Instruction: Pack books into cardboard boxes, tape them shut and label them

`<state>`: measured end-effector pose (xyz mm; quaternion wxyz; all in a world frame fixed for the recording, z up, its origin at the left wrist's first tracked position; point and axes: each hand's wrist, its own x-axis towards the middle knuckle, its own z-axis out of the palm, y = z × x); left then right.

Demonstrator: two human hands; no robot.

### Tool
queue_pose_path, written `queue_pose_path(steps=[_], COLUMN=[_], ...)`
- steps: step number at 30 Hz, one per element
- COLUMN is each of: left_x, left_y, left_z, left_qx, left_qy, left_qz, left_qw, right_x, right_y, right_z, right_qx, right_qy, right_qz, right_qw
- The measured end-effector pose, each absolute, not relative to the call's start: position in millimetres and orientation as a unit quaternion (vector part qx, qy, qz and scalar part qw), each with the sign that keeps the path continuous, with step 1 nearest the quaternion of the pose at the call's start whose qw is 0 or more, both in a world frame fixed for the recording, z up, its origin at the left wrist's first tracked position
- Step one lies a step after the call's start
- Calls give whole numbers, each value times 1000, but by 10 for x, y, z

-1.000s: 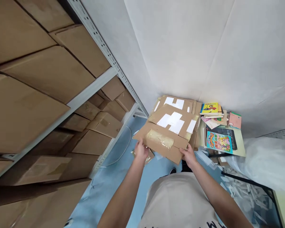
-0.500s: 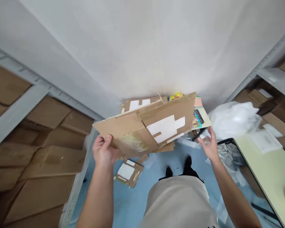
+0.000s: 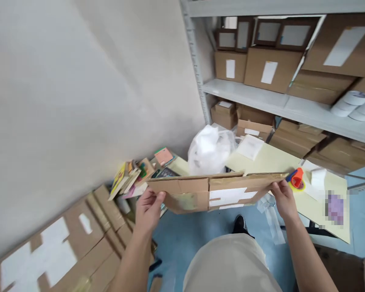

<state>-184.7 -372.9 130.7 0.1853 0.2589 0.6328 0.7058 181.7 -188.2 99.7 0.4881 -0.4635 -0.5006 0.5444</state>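
A flattened cardboard box with white label patches and clear tape spans the space in front of my body. My left hand pinches its left end, thumb on the near face. At the other end, my right hand grips the right edge near the corner. Beyond the cardboard stands a pale yellow table. On it, just past my right hand, lies an orange and blue tape dispenser. A bulging white plastic bag sits behind the cardboard.
Large flattened cardboard leans at the lower left by the wall. Books are heaped beside it. Shelving with boxes and tape rolls stands at the right. A dark brown box is at the lower right.
My view has turned right toward the table and shelves. My right hand, previously open beside the cardboard, now grips its right end. The cardboard is more level.
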Motion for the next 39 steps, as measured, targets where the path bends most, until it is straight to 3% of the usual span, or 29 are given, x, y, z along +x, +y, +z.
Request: queue_pose_path(steps=[11,22,33,36,39], left_x=[-877,-577,-469,-542,-600], left_y=[-1629,-405,188,305,404], left_z=[1088,1012,829,843,900], left_qx=[425,396,391,401,422], left_qy=[610,584,548,549,551], left_qz=[621,652,549,504,458], left_qw=[249,277,495,533,555], right_x=[2855,2895,2480,2633,2782], right_y=[-1033,-447,-294,-178,-6], right_z=[966,1031,883,1028,1250], right_qx=[-469,-479,-603,-657,-699], right_qy=[-353,-344,-379,-438,-498], right_qz=[516,491,422,398,414], right_qw=[623,641,561,466,305])
